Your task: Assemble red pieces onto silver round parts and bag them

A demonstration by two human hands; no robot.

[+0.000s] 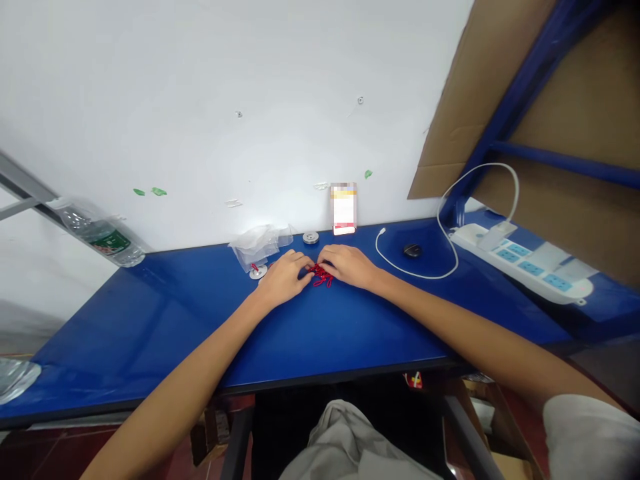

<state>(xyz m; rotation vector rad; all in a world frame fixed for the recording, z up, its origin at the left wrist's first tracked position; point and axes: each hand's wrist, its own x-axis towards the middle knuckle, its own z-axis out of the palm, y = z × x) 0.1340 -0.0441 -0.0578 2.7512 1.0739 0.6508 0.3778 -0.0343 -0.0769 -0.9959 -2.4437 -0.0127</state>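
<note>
Both my hands meet near the back of a blue table (150, 320). A small tangle of red cord (323, 275) lies on the table between them. My left hand (284, 275) has its fingers curled and pinched on the cord's left end. From the other side, my right hand (349, 264) closes its fingers on the cord as well. Just left of my left hand sits a small round silver piece with a red bit (258, 271).
A crumpled clear plastic bag (260, 243), a silver disc (311, 237) and a propped phone (343, 208) stand by the wall. A white cable (425, 273), a black round object (412, 250) and a power strip (525, 263) lie right. A water bottle (103, 235) lies left.
</note>
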